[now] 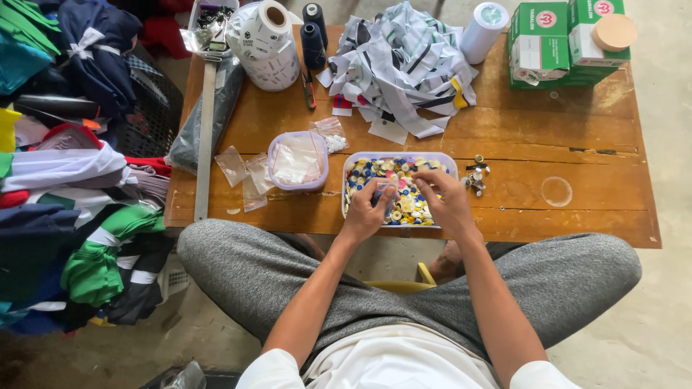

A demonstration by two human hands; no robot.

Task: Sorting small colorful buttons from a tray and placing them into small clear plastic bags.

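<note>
A clear rectangular tray (350, 163) full of mixed coloured buttons sits near the front edge of the wooden table (548, 137). My left hand (369, 209) is over the tray's near left part, fingers pinched on a small clear plastic bag. My right hand (445, 198) hovers over the tray's right side, fingers curled as if pinching something too small to see. A small clear tub (297, 160) holding plastic bags stands just left of the tray. A little cluster of dark and metal buttons (476, 175) lies on the table right of the tray.
A heap of striped fabric strips (404, 61) lies at the back. Thread cones (313, 36), label rolls (268, 43), a white roll (483, 30) and green boxes (559, 43) line the far edge. Loose small bags (244, 173) and a metal ruler (205, 130) lie left. Folded garments (72, 202) pile beside the table.
</note>
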